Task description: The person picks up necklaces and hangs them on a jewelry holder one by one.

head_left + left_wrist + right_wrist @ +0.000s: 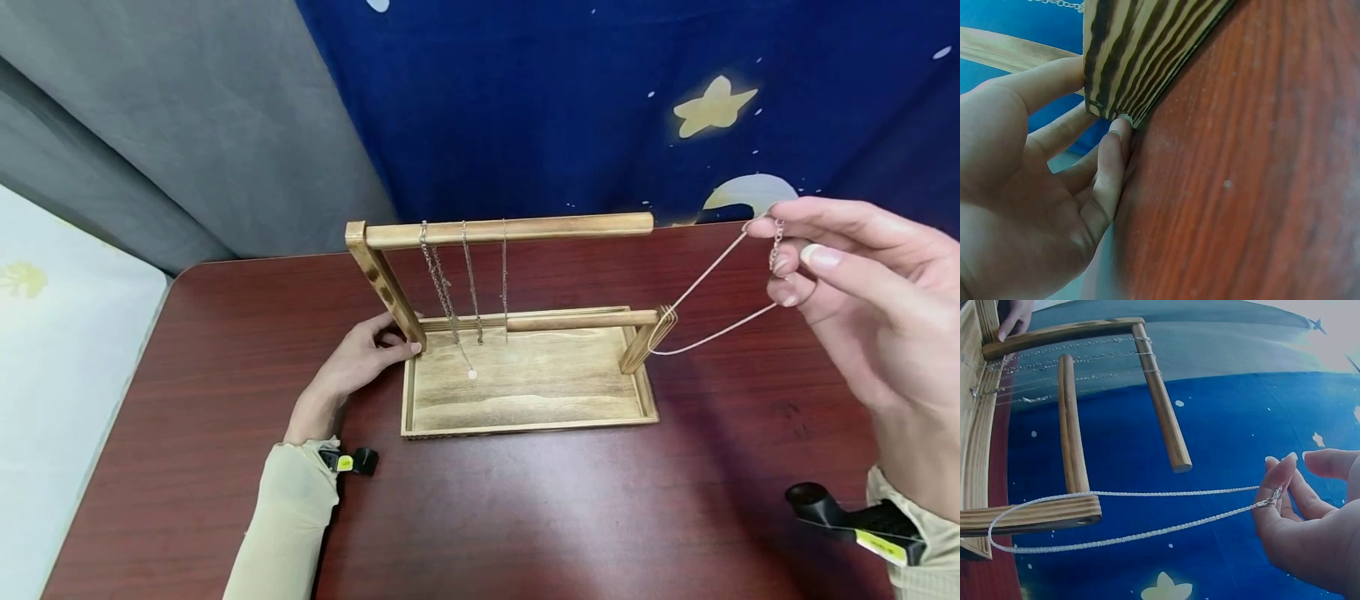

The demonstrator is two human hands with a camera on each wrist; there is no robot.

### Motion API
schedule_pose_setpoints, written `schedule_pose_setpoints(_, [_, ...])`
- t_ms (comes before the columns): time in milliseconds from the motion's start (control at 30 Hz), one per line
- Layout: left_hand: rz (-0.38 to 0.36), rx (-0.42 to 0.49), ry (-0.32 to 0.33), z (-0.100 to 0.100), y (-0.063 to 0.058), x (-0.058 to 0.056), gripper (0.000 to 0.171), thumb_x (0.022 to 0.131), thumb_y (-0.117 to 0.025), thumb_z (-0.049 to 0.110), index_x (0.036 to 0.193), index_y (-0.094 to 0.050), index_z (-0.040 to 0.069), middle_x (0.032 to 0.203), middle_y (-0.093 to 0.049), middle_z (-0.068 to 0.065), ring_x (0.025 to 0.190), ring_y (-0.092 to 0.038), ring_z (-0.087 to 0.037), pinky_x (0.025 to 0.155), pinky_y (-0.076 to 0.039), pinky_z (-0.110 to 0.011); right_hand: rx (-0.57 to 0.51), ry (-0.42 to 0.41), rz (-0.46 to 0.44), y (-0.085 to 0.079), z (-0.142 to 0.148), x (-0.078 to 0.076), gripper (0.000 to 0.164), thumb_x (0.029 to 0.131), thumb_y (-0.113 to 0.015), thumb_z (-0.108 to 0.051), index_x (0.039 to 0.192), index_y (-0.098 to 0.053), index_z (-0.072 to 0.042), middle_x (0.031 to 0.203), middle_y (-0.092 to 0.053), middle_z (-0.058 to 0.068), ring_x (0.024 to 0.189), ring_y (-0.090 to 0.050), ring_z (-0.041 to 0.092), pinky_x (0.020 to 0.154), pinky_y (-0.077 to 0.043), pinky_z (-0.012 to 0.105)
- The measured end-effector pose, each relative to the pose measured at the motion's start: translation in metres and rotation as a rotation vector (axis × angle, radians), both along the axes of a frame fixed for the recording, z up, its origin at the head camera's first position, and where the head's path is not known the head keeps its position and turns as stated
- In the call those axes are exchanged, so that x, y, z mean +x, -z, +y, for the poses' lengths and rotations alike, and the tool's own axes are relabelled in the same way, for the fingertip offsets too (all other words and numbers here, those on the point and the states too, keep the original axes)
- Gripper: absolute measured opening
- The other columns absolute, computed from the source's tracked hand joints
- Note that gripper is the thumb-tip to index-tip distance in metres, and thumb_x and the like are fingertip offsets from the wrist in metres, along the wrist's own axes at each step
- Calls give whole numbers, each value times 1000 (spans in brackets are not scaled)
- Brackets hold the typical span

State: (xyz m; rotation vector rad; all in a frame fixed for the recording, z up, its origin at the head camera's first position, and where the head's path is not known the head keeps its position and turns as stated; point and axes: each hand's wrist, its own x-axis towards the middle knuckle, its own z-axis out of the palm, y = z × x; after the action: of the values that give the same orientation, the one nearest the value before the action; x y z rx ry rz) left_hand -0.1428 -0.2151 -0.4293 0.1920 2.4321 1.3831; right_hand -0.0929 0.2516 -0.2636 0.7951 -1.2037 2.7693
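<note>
My left hand [360, 358] holds the foot of the tall left post of a wooden jewelry stand [577, 227], its thumb in front. In the left wrist view its fingers reach round the stand's striped wooden corner [1129, 56]. Out to the right, my right hand [892, 308] pinches the ends of a silver chain necklace [1116, 540], near its clasp. The necklace's loop stretches to the stand's short right post [639, 348] and overlaps it in the head and right wrist views. Several thin necklaces [468, 267] hang over the upper bar, one with a small round pendant [472, 374].
The stand has a shallow wooden tray [540, 383] as its base and a lower bar [577, 321]; the upper bar's right end is free. Beneath is a dark red-brown table [525, 517]. Behind hang a grey curtain [195, 125] and a blue star-patterned cloth [510, 100].
</note>
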Motion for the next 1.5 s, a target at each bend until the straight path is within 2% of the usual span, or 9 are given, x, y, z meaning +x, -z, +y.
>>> schedule_pose_setpoints(300, [1, 9, -3, 1, 0, 1, 59, 93, -72, 25, 144, -49, 8, 98, -70, -11, 90, -64, -21, 79, -46, -28, -41, 8, -19, -5, 11, -9, 38, 92, -22, 25, 125, -40, 32, 114, -55, 45, 82, -56, 38, 65, -44, 38])
schedule_pose_setpoints(500, [9, 12, -5, 0, -1, 2, 65, 92, -73, 24, 147, -45, 4, 97, -70, -10, 88, -64, -19, 77, -46, -28, -97, -20, -37, -7, 17, -18, 39, 93, -22, 24, 126, -40, 31, 114, -55, 46, 81, -57, 39, 62, -41, 38])
schedule_pose_setpoints(633, [1, 13, -15, -1, -2, 2, 58, 91, -75, 23, 141, -52, 6, 95, -70, -10, 88, -64, -20, 77, -46, -27, -102, -32, -33, -9, 22, -23, 39, 93, -23, 23, 128, -39, 30, 116, -54, 45, 82, -57, 40, 60, -37, 36])
schedule_pose_setpoints(767, [-10, 10, -22, 0, -2, 1, 54, 90, -75, 23, 138, -54, 8, 97, -70, -10, 90, -64, -21, 79, -46, -29, -61, -17, -30, -12, 25, -28, 40, 94, -23, 21, 130, -39, 28, 119, -54, 44, 83, -58, 39, 61, -42, 37])
schedule_pose_setpoints(900, [-12, 2, -17, 0, -2, 1, 60, 91, -75, 25, 142, -50, 7, 100, -70, -10, 92, -64, -22, 80, -47, -30, -17, 39, -58, -17, 20, -32, 40, 94, -24, 22, 130, -40, 28, 119, -54, 44, 83, -59, 38, 63, -48, 39])
schedule_pose_setpoints(1133, [-30, 26, -27, 2, 1, 2, 57, 90, -75, 24, 140, -52, 7, 101, -70, -10, 92, -64, -21, 81, -46, -29, 109, 104, -62, -27, 0, -31, 39, 95, -26, 23, 131, -40, 28, 122, -54, 42, 84, -59, 35, 66, -50, 38])
schedule_pose_setpoints(1300, [-26, 25, -20, 1, 2, 3, 60, 91, -75, 24, 142, -50, 5, 100, -70, -11, 92, -64, -19, 82, -46, -27, 173, 117, -65, -32, -11, -32, 39, 95, -29, 23, 132, -39, 27, 124, -54, 41, 84, -61, 34, 69, -51, 36])
schedule_pose_setpoints(1500, [-20, 40, -24, 0, 0, 2, 53, 90, -75, 22, 137, -55, 7, 98, -70, -10, 90, -65, -20, 80, -46, -27, 169, 84, -89, -39, -21, -37, 39, 95, -31, 22, 133, -40, 26, 128, -51, 41, 86, -60, 33, 71, -52, 36])
